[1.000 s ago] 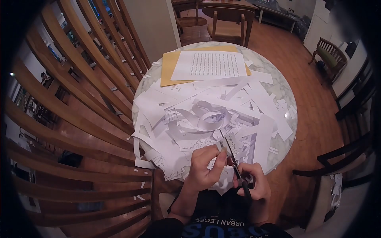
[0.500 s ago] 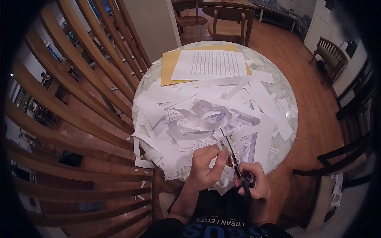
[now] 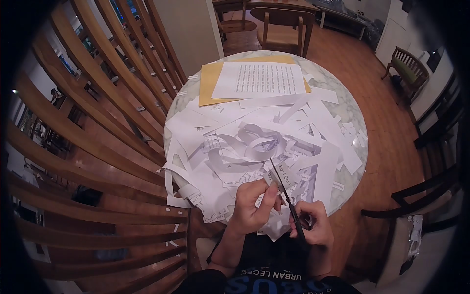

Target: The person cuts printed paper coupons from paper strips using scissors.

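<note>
My left hand (image 3: 252,208) pinches a small paper slip (image 3: 285,175) printed with "Buy 1 Get 1". My right hand (image 3: 314,223) is wrapped round the handles of a pair of dark scissors (image 3: 285,190). The blades point away from me and lie across the slip, between its two printed lines, close to my left fingertips. Beneath and beyond my hands spreads a heap of cut paper, with curled white paper strips (image 3: 249,155) on top. A slip reading "Diskon 10%" (image 3: 231,183) lies left of the scissors.
At the far side of the round marble table (image 3: 356,122), a printed sheet (image 3: 262,80) rests on a yellow envelope (image 3: 206,93). Wooden slats (image 3: 122,108) stand along the left. A wooden chair (image 3: 284,24) is beyond the table, and another chair (image 3: 411,206) is at the right.
The scissor blades have come together and their tips have shifted slightly left. The slip has tilted a little in my left fingers. Both hands stay almost in place.
</note>
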`<state>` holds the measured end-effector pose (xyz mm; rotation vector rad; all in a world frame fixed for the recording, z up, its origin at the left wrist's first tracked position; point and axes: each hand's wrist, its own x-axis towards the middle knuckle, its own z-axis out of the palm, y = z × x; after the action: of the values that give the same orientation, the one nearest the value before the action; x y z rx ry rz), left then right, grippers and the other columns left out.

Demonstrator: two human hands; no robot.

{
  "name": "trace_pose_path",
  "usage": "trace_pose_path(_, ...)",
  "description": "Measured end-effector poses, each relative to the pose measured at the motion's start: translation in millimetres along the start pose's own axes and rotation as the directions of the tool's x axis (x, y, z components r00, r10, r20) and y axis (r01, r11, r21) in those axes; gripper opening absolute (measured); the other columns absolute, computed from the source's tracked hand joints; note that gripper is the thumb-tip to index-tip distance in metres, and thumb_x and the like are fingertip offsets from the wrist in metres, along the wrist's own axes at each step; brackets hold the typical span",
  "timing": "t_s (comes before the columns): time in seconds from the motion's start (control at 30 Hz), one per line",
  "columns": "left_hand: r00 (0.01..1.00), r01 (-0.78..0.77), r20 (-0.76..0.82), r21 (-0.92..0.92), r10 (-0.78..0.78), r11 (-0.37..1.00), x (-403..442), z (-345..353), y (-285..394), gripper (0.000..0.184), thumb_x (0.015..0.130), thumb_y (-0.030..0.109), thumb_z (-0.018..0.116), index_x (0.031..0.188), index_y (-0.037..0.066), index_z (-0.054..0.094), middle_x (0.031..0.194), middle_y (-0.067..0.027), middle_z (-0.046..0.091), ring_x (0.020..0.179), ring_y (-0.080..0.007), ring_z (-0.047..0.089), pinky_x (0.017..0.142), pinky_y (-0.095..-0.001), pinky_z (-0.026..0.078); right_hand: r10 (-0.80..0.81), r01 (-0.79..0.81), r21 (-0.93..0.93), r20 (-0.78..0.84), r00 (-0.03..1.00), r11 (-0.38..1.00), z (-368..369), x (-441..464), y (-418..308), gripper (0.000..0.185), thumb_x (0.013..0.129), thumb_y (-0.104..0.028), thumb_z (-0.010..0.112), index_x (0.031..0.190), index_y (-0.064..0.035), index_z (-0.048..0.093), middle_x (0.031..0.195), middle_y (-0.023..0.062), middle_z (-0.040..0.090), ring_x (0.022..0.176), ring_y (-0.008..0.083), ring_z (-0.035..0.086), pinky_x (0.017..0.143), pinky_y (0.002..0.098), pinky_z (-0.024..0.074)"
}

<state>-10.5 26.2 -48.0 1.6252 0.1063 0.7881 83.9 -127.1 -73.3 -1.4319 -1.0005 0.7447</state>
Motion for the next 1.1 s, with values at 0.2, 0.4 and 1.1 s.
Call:
trace_pose_path(0.2,1.000,-0.001,-0.015,-0.060,0.000,0.998,-1.2,0.2,-3.4,0.022,0.086,0.006,0.045,0.068,-0.003,0.053,0.051,-0.0066,0.053,0.043,-0.0147,0.053,0.043,-0.0258,0.040,0.025,-0.025,-0.025,0.020,0.999,0.999,-4.4,-1.9,2.3,0.032,0.062,-0.023,0.078,0.063,-0.0033,0.053,0.055,-0.0028,0.053,0.044,0.0003,0.039,0.040,0.0183,0.0236)
trace_pose_path(0.4,1.000,-0.007,-0.005,-0.073,0.007,0.997,-2.4,-0.6,-7.4,0.023,0.086,0.006,0.045,0.066,-0.003,0.051,0.051,-0.0060,0.053,0.043,-0.0137,0.053,0.043,-0.0254,0.039,0.020,-0.019,-0.007,0.011,1.000,1.000,-4.7,-2.7,5.1,0.031,0.061,-0.019,0.079,0.062,-0.0023,0.052,0.055,-0.0018,0.054,0.045,0.0008,0.040,0.041,0.0187,0.0243)
trace_pose_path(1.1,0.992,0.112,-0.037,-0.101,-0.116,0.989,0.5,-1.4,-1.9,0.026,0.087,0.007,0.048,0.063,-0.003,0.050,0.053,-0.0063,0.054,0.046,-0.0098,0.052,0.045,-0.0230,0.040,0.099,-0.102,-0.030,-0.096,0.990,0.994,-3.7,-1.8,-1.2,0.029,0.062,-0.009,0.075,0.056,-0.0030,0.047,0.046,-0.0047,0.039,0.043,0.0005,0.030,0.039,0.0205,0.0210)
